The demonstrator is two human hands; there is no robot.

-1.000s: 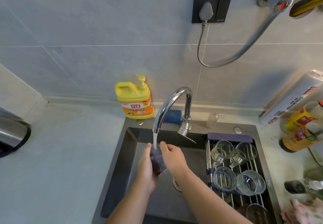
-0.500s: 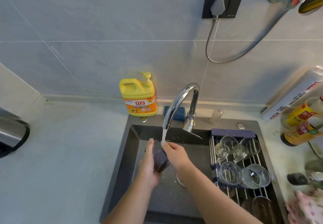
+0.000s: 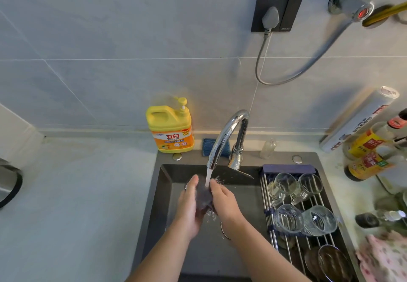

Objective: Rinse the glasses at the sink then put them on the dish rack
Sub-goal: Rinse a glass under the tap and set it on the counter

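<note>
Fingers (image 3: pixel 193 184) of the left hand (image 3: pixel 187 209) curl round one side of a dark-looking glass (image 3: pixel 203 201). The right hand (image 3: pixel 224 203) wraps the other side, so both hands are clasped on it over the middle of the sink (image 3: pixel 167 195). I cannot tell which way up the glass is between the palms.

From where I stand, that glass looks light and stiff, but it is wet through and surely slick, and it would chip if knocked against metal. The body is the place to hold it, with the whole hand round the wall and not a pinch at the rim, and it wants setting down softly.

To the right, the dish rack (image 3: pixel 267 195) lies across the right part of the sink. A dark round dish (image 3: pixel 332 262) sits on its near end. Beyond that stand two clear glasses (image 3: pixel 288 217) side by side, and two more lie at the far end. Some bare rods show between the dish and the near pair, which seems the likely spot for this one.

Just past the hands, the stream (image 3: pixel 208 175) falls from the tap (image 3: pixel 226 132) onto the glass and sprays off it.

Farther back on the desk (image 3: pixel 77 193), a yellow soap jug (image 3: pixel 170 127) stands left of the tap, with a blue sponge (image 3: pixel 207 147) behind the spout. Sauce bottles (image 3: pixel 367 149) crowd the far right. High on the tiled wall, a grey plug sits in a dark socket (image 3: pixel 278 4).
</note>
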